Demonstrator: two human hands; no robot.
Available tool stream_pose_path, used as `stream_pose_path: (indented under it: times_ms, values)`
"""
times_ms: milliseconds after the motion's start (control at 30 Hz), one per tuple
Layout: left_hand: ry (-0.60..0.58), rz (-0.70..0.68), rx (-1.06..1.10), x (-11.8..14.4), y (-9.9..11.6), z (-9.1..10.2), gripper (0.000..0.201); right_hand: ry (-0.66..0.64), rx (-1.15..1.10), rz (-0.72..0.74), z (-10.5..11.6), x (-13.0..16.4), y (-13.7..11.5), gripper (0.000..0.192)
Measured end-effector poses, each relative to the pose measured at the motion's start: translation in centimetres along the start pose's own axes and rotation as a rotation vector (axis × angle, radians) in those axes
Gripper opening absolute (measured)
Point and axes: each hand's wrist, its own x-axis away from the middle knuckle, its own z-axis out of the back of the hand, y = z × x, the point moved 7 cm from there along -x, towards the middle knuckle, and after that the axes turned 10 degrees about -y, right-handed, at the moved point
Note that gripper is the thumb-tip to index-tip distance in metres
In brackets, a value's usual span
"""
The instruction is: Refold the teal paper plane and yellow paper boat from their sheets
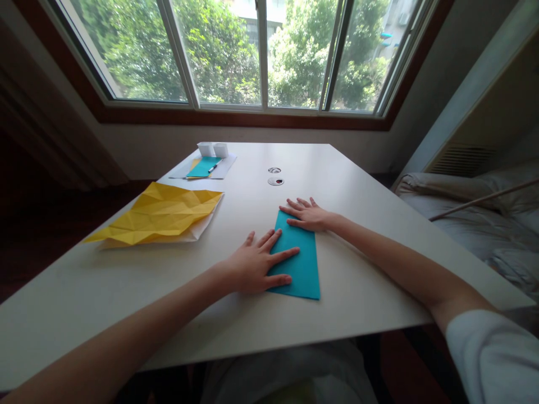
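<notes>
One turquoise paper [304,266], flat, oblong, straight-edged

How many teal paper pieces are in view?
2: near piece, under the left hand and right hand; far piece, at the far left of the table. More may be hidden.

A plain turquoise sheet of paper [304,275], a smooth oblong, lies flat on the white table [362,300], its long sides pointing from the table's near edge toward its far edge, its closer short side just in from the near one.
</notes>
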Motion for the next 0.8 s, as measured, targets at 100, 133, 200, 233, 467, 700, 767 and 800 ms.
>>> stream_pose_path:
  times_ms: [100,133,200,233,467,700,767,800]
  values:
    - [-0.005,0.003,0.002,0.0,0.0,0.0,0.066,-0.009,-0.007,0.001,0.0,-0.1,0.3,0.067]
    - [-0.007,0.005,0.004,0.0,0.0,0.0,0.066,-0.008,-0.006,0.008,0.0,-0.1,0.3,0.067]
    - [-0.010,0.008,0.005,0.0,0.0,-0.1,0.067,-0.003,-0.006,0.028,0.1,-0.1,0.4,0.065]
    - [-0.010,0.008,0.003,0.0,-0.1,0.0,0.067,0.000,-0.006,0.039,0.1,-0.2,0.4,0.064]
    - [-0.011,0.005,-0.001,0.0,-0.1,0.2,0.067,0.011,0.035,0.026,0.3,-0.1,1.8,0.059]
    - [-0.052,0.002,0.012,0.1,-0.3,0.5,0.071,0.079,0.085,-0.148,0.8,0.5,5.8,0.058]
    - [-0.030,-0.014,-0.004,0.4,-0.4,1.0,0.070,0.122,0.100,-0.247,1.1,1.2,7.5,0.060]
    - [-0.006,-0.020,-0.018,0.6,-0.4,1.4,0.068,0.142,0.110,-0.292,1.3,1.6,8.3,0.060]
